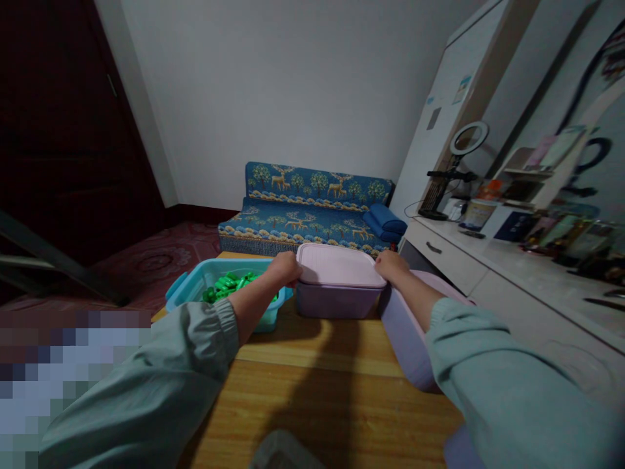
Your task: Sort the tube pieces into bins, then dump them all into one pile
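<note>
A pale pink lid [340, 265] lies over a purple storage box [336, 301] on the wooden table. At the lid's left edge, my left hand [286, 268] has its fingers closed on the rim. My right hand [392, 266] grips the opposite edge in the same way. Both thumbs and fingertips are partly hidden. To the left stands a turquoise basin [195, 277] holding bright green pieces [232, 284]. A second purple box [407, 339] is under my right forearm, partly covered by it.
The wooden table [312, 391] has a translucent object [286, 451] at its near edge. Beyond it is a blue patterned sofa [297, 218]. A white dresser [454, 251] crowded with bottles and a ring light [469, 138] runs along the right.
</note>
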`<state>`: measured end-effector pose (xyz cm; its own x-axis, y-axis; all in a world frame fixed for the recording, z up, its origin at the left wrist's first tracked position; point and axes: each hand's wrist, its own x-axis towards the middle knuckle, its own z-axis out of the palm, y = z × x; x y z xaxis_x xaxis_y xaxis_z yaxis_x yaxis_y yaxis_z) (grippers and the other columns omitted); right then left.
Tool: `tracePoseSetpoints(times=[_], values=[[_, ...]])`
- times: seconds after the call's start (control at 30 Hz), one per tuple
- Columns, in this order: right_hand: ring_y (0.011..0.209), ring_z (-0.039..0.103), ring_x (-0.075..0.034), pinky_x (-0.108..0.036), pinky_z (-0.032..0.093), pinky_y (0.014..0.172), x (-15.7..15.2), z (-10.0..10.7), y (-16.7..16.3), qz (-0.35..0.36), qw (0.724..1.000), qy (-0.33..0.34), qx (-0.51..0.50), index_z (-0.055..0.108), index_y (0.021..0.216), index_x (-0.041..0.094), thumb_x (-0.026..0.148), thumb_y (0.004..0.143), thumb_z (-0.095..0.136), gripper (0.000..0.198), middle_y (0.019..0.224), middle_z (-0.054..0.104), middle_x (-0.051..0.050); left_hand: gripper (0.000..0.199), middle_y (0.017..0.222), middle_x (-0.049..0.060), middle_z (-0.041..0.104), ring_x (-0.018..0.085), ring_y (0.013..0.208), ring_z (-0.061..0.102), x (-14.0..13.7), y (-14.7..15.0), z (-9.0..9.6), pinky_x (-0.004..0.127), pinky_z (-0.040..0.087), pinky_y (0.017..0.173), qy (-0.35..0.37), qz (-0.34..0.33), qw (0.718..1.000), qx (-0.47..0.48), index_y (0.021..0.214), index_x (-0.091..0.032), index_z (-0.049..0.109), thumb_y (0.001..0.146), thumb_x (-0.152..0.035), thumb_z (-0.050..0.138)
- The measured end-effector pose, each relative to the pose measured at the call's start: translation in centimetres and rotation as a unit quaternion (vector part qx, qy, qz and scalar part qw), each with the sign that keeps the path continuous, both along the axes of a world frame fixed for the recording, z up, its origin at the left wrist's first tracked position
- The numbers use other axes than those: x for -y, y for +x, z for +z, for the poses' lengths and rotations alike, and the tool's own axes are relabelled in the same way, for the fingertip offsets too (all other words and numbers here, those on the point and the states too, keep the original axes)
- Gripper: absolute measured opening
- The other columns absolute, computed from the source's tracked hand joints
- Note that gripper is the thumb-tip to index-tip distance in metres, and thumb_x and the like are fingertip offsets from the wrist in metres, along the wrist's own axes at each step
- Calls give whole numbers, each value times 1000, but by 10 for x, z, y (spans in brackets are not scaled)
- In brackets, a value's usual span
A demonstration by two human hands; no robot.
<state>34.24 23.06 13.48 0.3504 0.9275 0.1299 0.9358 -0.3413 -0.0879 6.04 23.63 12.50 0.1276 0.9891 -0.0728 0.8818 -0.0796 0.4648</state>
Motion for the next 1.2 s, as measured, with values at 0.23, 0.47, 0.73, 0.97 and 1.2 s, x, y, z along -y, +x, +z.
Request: tracePoseSetpoints(times=[0.23,0.47,0.73,0.97,1.2], values=[[97,66,-26,-30,48,74,22,19,-8,42,998,34,8,75,88,20,20,77,54,24,100,72,-12,22,64,10,71,18,65,69,19,-6,12,22,52,66,64,-13,998,-18,88,-9,73,78,-23,59],[101,63,-23,-28,45,80,71,47,-41,145,988,58,1,70,105,19,24,85,47,31,109,70,-10,45,72,9,72,19,68,69,80,-14,29,26,50,75,102,-54,993,-6,122,-11,61,80,-27,58],[87,67,-21,-24,46,69,203,-8,-122,368,898,-242,-21,73,99,23,30,61,76,38,97,73,-4,37,82,5,74,19,74,68,214,-53,-8,25,48,70,-25,-196,980,-18,111,-21,68,77,-34,63],[102,64,-32,-38,50,78,272,-41,-150,317,875,-360,63,64,113,14,37,63,76,56,113,67,-18,52,116,11,64,23,99,64,280,-107,-65,27,46,80,-7,-115,993,-25,124,-20,60,75,-34,65],[105,64,-32,-38,50,83,274,-62,-156,271,891,-356,71,63,111,16,38,51,85,67,112,69,-14,45,109,7,64,19,91,64,318,-116,-90,24,45,74,-61,-65,996,-4,114,-22,64,69,-24,63]])
